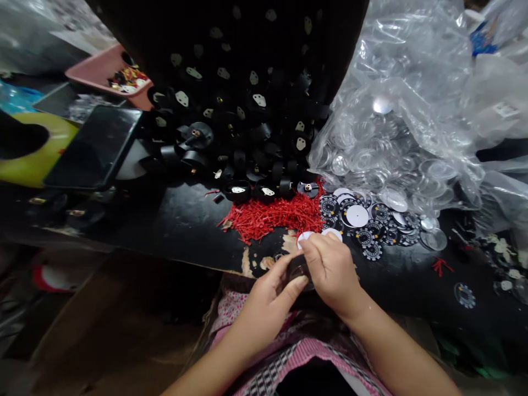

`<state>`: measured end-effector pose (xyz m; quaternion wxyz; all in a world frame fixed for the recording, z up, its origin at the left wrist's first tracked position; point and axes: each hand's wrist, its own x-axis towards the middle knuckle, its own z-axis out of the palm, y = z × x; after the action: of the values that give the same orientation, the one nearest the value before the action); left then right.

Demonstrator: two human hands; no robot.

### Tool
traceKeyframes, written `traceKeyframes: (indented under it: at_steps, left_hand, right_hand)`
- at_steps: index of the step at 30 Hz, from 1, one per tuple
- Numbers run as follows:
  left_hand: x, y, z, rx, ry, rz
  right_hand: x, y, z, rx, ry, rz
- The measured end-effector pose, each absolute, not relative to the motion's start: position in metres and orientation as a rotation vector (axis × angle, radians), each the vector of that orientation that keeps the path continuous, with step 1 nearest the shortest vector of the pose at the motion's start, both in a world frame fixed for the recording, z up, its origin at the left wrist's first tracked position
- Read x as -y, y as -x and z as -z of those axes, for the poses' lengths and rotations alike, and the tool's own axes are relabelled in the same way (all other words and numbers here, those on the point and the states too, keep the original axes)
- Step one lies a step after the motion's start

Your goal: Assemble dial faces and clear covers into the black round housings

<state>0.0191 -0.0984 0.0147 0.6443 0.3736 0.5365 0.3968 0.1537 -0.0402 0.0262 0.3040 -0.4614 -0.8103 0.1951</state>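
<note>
My left hand (pixel 268 300) and my right hand (pixel 330 269) meet at the near edge of the black table (pixel 181 225). Both pinch a small round black part (pixel 301 272) between their fingertips; most of it is hidden by the fingers. Just beyond the hands lies a heap of thin red pins (pixel 272 215). To its right are several round dial discs (pixel 363 220), black with white markings, some white side up. A big pile of black round housings (pixel 239 126) fills the table's far middle.
Clear plastic bags (pixel 412 110) full of clear round lenses lie at the right. A dark phone (pixel 94 147) rests at the left beside a yellow object (pixel 37 154). A pink tray (pixel 111 71) with small parts stands at the far left.
</note>
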Motion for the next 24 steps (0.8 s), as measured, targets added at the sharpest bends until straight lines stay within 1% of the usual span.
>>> traceKeyframes:
  at_steps: [5,8,11,14,16,19,22,24]
  left_hand:
    - [0.106,-0.012,-0.024,-1.398,-0.802,-0.966]
    - [0.129,0.012,-0.018,-1.473,-0.732,-0.933]
    - [0.161,0.060,-0.002,-1.798,-0.796,-0.923]
    - [0.169,0.100,0.006,-2.218,-1.226,-0.901]
    - [0.148,0.105,0.004,-2.268,-1.443,-0.927]
    - [0.085,0.093,-0.002,-2.103,-1.568,-1.046]
    - [0.021,0.081,-0.001,-2.101,-1.601,-1.070]
    - [-0.002,0.080,0.002,-2.117,-1.593,-1.098]
  right_hand:
    - [0.038,-0.132,-0.030,2.150,1.132,-0.630]
    - [0.036,-0.143,-0.036,2.215,1.092,-0.858]
    - [0.035,-0.166,-0.038,2.117,1.179,-1.042]
    - [0.038,-0.174,-0.037,2.051,1.275,-1.110]
    - [0.041,-0.166,-0.037,2.142,1.177,-1.174]
    - [0.046,-0.152,-0.043,2.251,1.054,-1.172]
    - [0.050,-0.156,-0.047,2.246,1.133,-1.188]
    - [0.051,-0.165,-0.046,2.214,1.205,-1.241]
